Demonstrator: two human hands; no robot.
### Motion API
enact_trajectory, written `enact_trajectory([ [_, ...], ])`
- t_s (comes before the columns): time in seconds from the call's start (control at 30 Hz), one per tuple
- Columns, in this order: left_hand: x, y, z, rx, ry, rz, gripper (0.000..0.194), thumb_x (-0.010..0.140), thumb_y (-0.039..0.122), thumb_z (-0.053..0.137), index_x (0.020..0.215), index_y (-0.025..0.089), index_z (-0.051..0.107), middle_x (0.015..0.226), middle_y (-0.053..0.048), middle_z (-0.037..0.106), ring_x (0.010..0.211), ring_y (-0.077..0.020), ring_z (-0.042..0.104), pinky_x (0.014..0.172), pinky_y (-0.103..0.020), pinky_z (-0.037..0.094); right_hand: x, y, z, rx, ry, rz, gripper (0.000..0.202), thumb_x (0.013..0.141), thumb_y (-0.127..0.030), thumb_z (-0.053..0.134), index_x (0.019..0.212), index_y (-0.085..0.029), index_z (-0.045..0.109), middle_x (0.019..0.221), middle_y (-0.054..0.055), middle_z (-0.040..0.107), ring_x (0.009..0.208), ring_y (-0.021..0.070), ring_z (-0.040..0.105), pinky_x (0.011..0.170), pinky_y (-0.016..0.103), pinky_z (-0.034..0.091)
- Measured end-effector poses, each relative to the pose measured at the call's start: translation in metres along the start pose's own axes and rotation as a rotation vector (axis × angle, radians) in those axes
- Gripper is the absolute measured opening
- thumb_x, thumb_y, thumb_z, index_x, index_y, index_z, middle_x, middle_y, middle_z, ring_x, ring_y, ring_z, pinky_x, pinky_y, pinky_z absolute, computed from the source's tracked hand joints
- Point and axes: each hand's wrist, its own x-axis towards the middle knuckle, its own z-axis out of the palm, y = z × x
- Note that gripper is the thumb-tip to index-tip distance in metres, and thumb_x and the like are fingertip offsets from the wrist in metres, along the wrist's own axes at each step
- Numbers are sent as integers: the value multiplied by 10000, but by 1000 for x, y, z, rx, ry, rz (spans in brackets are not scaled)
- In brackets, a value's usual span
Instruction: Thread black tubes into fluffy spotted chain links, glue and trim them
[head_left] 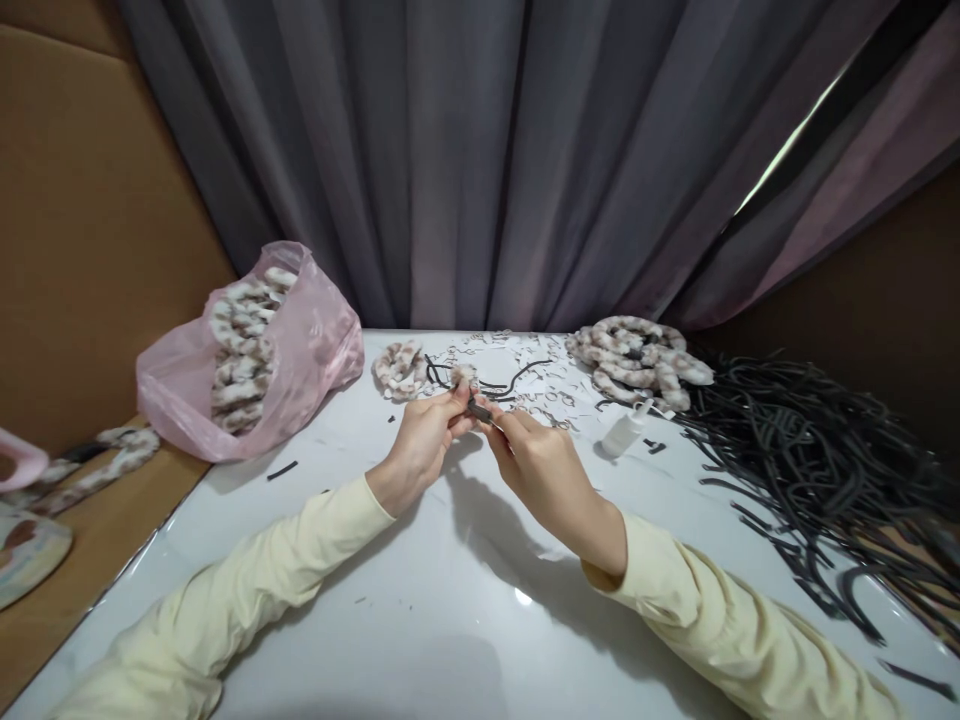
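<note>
Both hands meet above the middle of a white table (390,620). My left hand (424,440) pinches the end of a small fluffy brown-and-white piece (463,375). My right hand (544,475) has its fingers closed on a short dark piece (480,409), which touches the fingertips of my left hand. How the dark piece joins the fluffy one is hidden by the fingers. Just behind my left hand lies a fluffy ring (400,370). Black cords (525,372) lie beyond the fingertips.
A pink plastic bag (322,340) of fluffy rings stands at the left. Small metal clips and white scraps (555,385) cover the back middle. At the right are a fluffy pile (637,355), a small white bottle (624,433) and a large heap of black cords (810,450).
</note>
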Motion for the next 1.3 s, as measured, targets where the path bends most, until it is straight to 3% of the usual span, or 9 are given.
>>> enact_trajectory([
  [0.13,4,-6,3,-15,30,51,178,741,289,667,677,122,658,711,-38,666,750,-127,610,750,-236,465,0,0,10,-26,58,3,237,912,-164,366,963,-83,583,715,89,622,491,158,536,441,258,260],
  [0.23,7,-2,0,-1,1,65,187,725,302,681,690,119,668,717,-41,671,752,-130,616,772,-250,474,5,3,10,89,108,6,210,917,-192,378,884,-118,572,679,66,598,517,150,524,463,242,291],
  [0.33,8,5,-4,23,-56,69,163,697,269,705,694,108,678,722,-52,679,770,-141,625,793,-261,479,10,7,1,240,99,23,162,879,-214,475,739,-158,534,573,6,534,469,115,458,478,220,306],
  [0.47,7,13,-5,28,-49,43,111,704,217,692,687,109,676,737,-51,683,780,-142,629,827,-279,479,12,11,-18,304,81,41,214,823,-211,548,634,-177,452,513,-29,463,433,86,386,457,205,276],
  [0.63,3,17,-4,26,-83,11,96,751,184,641,704,113,684,796,-49,686,823,-135,629,870,-283,481,12,14,-28,283,137,57,253,821,-220,549,609,-183,417,505,-35,438,435,80,368,449,198,266],
  [0.87,1,18,-3,51,-113,-1,142,787,213,616,718,115,692,778,-55,694,799,-133,634,895,-292,463,13,14,-29,314,132,18,191,820,-210,551,646,-164,487,527,-22,489,440,77,403,464,195,280],
  [1.13,-2,11,4,18,-61,-4,171,797,212,602,711,88,683,801,-88,689,819,-159,638,878,-297,464,11,14,-19,225,125,37,164,826,-198,533,667,-172,502,522,-22,483,437,96,404,466,215,284],
  [1.3,-1,1,12,-75,63,58,128,762,195,641,673,103,655,752,-55,667,785,-134,630,826,-255,470,10,8,-1,213,163,81,138,843,-201,515,709,-171,515,533,-14,503,437,110,416,461,221,291],
])
